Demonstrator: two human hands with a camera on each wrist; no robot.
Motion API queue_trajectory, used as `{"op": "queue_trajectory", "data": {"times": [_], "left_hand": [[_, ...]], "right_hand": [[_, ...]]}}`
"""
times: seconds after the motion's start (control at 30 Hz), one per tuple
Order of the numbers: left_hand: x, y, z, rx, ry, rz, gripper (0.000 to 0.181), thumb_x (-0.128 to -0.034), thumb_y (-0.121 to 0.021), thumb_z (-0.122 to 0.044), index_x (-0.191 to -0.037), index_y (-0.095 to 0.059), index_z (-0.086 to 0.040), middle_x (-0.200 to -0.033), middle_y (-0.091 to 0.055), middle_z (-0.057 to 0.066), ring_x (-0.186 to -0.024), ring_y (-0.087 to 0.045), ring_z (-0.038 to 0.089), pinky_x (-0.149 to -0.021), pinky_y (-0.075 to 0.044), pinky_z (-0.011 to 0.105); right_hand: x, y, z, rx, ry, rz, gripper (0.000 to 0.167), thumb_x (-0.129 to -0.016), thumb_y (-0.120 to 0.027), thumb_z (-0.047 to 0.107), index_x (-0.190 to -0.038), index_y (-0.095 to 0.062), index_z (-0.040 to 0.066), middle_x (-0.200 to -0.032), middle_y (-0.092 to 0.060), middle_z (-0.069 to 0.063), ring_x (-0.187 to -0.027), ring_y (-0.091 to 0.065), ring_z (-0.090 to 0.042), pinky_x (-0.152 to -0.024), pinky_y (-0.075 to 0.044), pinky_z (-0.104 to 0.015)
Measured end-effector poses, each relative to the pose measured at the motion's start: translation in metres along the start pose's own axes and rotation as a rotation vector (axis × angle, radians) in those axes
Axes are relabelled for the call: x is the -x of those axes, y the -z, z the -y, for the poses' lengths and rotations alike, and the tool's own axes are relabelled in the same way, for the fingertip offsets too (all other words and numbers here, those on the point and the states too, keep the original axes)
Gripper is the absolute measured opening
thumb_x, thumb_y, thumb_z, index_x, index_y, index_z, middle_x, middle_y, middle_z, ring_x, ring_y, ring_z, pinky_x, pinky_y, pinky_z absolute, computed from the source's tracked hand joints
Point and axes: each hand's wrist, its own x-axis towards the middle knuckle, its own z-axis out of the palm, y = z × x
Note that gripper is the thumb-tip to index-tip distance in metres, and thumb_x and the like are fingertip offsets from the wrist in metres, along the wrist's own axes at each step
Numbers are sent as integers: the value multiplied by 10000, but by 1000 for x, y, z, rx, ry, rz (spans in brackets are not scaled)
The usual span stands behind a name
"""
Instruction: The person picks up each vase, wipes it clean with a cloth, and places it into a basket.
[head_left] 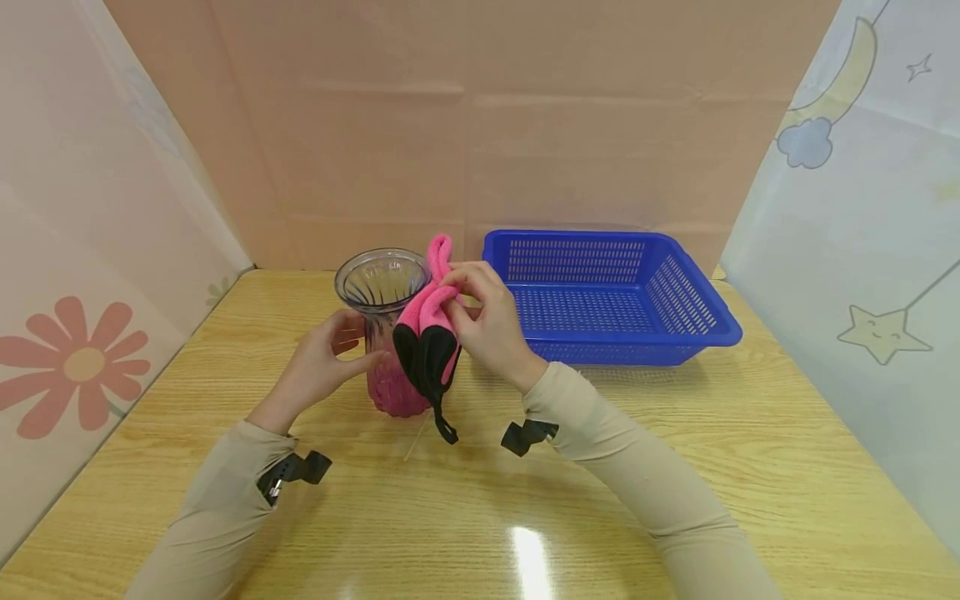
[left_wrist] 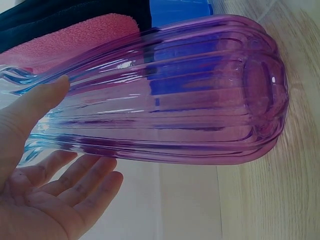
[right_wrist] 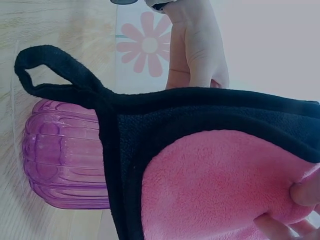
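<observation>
Vase (head_left: 384, 329): upright on the table (head_left: 375, 517), left of the basket, clear at the rim and pink toward the base.
Left hand (head_left: 318, 358): around the vase's left side, thumb across the near face, fingers wide apart from it; I can't tell how firmly it touches.
Right hand (head_left: 483, 312): pinches the cloth (head_left: 431, 337) between thumb and fingers.
Cloth: pink with black, bunched before the vase's right side, black loop hanging down.
Basket (head_left: 615, 353): blue, far right.
</observation>
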Motion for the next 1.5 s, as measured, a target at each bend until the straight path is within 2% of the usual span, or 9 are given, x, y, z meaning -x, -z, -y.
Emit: {"op": "queue_trajectory", "data": {"times": [0.53,0.9,1.27,1.5], "left_hand": [[2,-2,0,4,-42,-26,528,-817,-715,-142,-1245,-458,30,-1204,-563,258,-1174,-535,427,-1015,-439,528],[1,-2,-1,-1,-58,-25,518,-825,-700,-117,-1258,-452,21,-1208,-556,262,-1165,-536,429,-1018,-432,539],[-1,-3,2,10,-32,-25,535,-820,-712,-148,-1257,-452,20,-1220,-556,252,-1180,-532,421,-1016,-442,523],[0,-3,2,12,-24,-24,550,-816,-722,-184,-1254,-452,12,-1231,-563,249,-1189,-534,413,-1013,-443,521]], "right_hand": [[8,-10,-12,35,-1,54,69,-846,-591,-36,-908,-612,-14,-1114,-562,-168,-924,-652,-270,-731,-590,-265],[11,-15,-15,114,52,76,92,-833,-583,-65,-900,-618,-12,-1058,-589,-171,-932,-597,-250,-720,-597,-265],[14,-15,-20,203,90,116,84,-826,-595,-48,-877,-613,17,-1001,-608,-143,-938,-581,-240,-808,-578,-360],[18,-16,-25,222,41,170,86,-824,-602,-49,-875,-600,21,-981,-595,-139,-940,-574,-243,-801,-584,-337]]}}
